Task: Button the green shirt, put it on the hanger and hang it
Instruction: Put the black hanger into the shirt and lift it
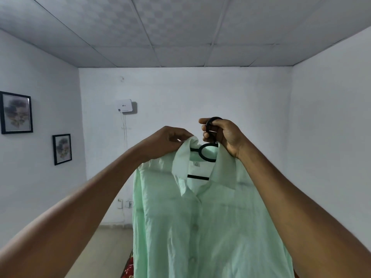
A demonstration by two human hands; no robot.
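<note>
Hands (222,135) raised, gripping hanger (208,151), collar (190,141).

The shirt (210,217) hung on the hanger (206,153), held up in front of the back wall (200,93). The left hand (166,141) pinched the collar on the left, and the right hand (222,135) gripped the hook above. Two pictures (16,112) hung on the left wall, and a box (125,106) sat on the back wall.

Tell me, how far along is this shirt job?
Done: the green shirt looks buttoned down the front and sits on the black hanger. In hand: the right hand grips the hook while the left hand pinches the collar. Left: hanging it; no rail is visible.
</note>
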